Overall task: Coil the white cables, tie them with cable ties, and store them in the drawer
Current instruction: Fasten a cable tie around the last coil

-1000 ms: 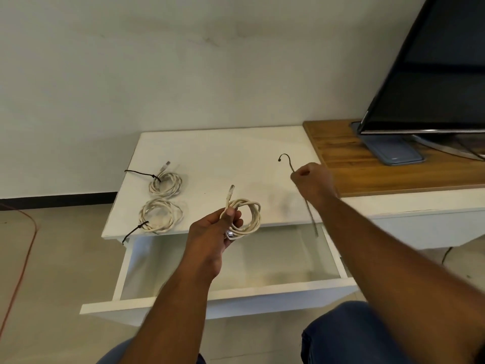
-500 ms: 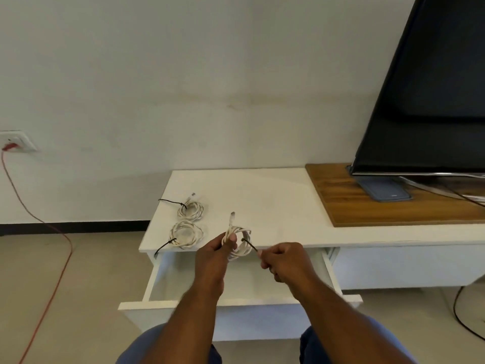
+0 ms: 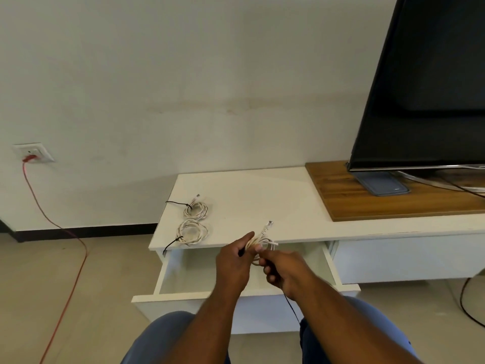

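My left hand (image 3: 232, 261) grips a coiled white cable (image 3: 263, 239) above the open white drawer (image 3: 183, 271); one plug end sticks up. My right hand (image 3: 284, 270) is close against it and pinches a black cable tie (image 3: 291, 306), whose tail hangs down past my wrist. The tie's other end shows black at my left fingers. Two more coiled white cables lie on the white cabinet top (image 3: 249, 195), the far coil (image 3: 195, 209) and the near coil (image 3: 191, 231), each bound with a black tie.
A large television (image 3: 425, 82) stands on a wooden board (image 3: 380, 203) at the right. A red cord (image 3: 65, 258) runs from a wall socket (image 3: 32, 152) across the floor on the left. A black cable (image 3: 469, 303) loops on the floor at the far right.
My right hand brought the black tie from over the cabinet top down to the coil, and the two hands are now together. The camera has tilted up and back.
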